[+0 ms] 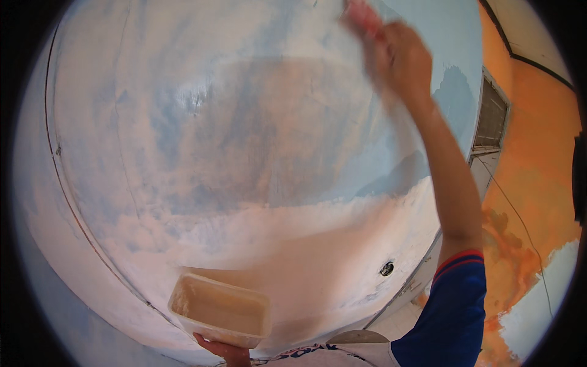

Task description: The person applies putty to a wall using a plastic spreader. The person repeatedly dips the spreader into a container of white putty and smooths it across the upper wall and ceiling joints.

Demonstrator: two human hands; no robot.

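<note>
My left hand (227,351) grips a rectangular, translucent plastic tub (264,315) from below, near the lower edge of the view. Whitish residue coats the inside of the tub, and its open top faces up toward me. High on the right, my raised right hand (408,60) is closed around a pinkish-red hand tool (365,17). Motion blurs the tool, so its exact kind cannot be made out. It is at or close to the wall (244,140), which is patchy with white, pale blue and beige coating.
A round hole (386,268) opens low in the wall. A thin cable (58,150) runs down the left side. To the right are an orange wall (544,159) with pale patches, a framed door or window (491,113) and a hanging wire (523,223). A rounded brownish object (358,336) shows below.
</note>
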